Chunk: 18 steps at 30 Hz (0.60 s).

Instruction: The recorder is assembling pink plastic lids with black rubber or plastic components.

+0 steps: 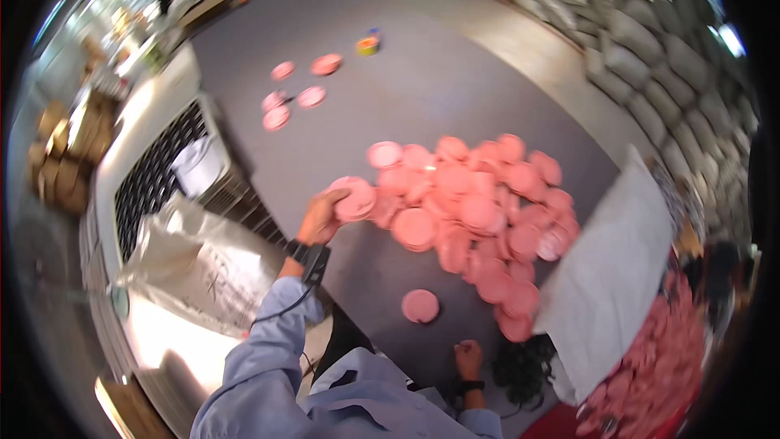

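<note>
My left hand (321, 218) reaches out over the table's left edge, its fingers closed on a pink round plastic disc (356, 200) beside the heap. To the right of it spreads a large heap of similar pink discs (455, 183). One single pink disc (420, 306) lies apart, nearer to me. My right hand (468, 358) rests low by the near part of the table, fingers curled in; whatever may be in them is hidden. Right beside it is a dark tangled bundle (520, 370).
Farther along the grey table (455, 81) lie several pink discs (312, 97) and a yellow tape roll (367, 46). A white sack (609, 276) borders the heap, with more pink pieces (650, 358) at the lower right. Left stand a black-topped crate (162, 171) and a silvery bag (203, 268).
</note>
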Motion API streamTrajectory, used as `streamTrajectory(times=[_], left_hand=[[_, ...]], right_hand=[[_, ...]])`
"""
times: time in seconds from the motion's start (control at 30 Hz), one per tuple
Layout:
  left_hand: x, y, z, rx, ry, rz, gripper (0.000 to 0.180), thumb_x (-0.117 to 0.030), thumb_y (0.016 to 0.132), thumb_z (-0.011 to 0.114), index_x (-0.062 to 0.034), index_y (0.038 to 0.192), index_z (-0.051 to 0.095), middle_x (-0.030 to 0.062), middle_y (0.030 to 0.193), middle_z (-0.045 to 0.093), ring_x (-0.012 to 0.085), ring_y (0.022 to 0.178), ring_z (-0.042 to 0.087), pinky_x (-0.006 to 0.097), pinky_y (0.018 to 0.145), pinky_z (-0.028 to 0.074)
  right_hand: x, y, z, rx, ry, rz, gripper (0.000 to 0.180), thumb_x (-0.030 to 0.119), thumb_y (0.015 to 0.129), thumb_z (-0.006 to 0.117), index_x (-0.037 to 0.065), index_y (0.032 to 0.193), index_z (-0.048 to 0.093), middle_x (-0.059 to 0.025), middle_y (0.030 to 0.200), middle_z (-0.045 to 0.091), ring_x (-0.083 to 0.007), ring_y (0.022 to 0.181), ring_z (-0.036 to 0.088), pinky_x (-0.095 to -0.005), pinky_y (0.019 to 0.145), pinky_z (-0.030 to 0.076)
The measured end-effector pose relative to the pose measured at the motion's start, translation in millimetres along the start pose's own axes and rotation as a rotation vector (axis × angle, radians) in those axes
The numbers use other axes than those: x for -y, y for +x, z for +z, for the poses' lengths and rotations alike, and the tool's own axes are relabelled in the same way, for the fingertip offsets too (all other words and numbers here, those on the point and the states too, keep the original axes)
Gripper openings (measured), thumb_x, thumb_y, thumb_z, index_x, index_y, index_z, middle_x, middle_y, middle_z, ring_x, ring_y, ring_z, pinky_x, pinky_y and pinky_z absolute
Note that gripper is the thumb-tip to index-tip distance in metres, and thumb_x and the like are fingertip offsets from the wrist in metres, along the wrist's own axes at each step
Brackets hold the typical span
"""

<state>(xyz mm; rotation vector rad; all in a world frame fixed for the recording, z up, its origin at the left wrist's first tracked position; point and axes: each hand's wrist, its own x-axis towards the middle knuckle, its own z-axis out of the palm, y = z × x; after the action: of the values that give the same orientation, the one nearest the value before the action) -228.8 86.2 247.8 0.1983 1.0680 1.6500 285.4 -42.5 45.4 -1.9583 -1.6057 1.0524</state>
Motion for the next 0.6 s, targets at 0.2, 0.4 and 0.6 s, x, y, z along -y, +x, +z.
streamTrajectory(times=[0.2,0.4,0.6], left_hand=[[-84.5,98.3,-167.7,-0.328,0.413,0.029,0.033,-0.021,0.091,0.078,-0.0005,0.114,0.066,0.0061,0.092,0.071,0.0165,0.077,0.069,0.034,0.07,0.056],[-117.9,242.5,-285.9,-0.535,0.564,0.138,0.034,-0.016,0.086,0.082,0.0063,0.107,0.067,0.0055,0.081,0.069,0.0196,0.066,0.066,0.035,0.059,0.054],[-118.6,278.8,-329.6,-0.856,0.979,0.329,0.101,-0.032,0.073,0.095,0.0088,0.148,0.041,0.0289,0.141,0.055,0.038,0.132,0.055,0.045,0.105,0.048]], right_hand=[[39.6,21.0,49.2,0.088,-0.258,0.165,0.026,0.016,0.071,0.083,0.003,0.084,0.064,-0.0129,0.079,0.066,-0.0321,0.076,0.067,-0.0429,0.075,0.053],[4.0,25.2,42.6,0.02,-0.437,0.174,0.035,0.013,0.067,0.086,0.004,0.088,0.059,-0.0103,0.088,0.06,-0.0249,0.08,0.059,-0.042,0.071,0.05],[2.4,36.9,30.9,0.142,-0.385,0.255,0.034,0.008,0.062,0.085,0.003,0.082,0.058,-0.0096,0.079,0.061,-0.0255,0.076,0.06,-0.0408,0.069,0.05]])
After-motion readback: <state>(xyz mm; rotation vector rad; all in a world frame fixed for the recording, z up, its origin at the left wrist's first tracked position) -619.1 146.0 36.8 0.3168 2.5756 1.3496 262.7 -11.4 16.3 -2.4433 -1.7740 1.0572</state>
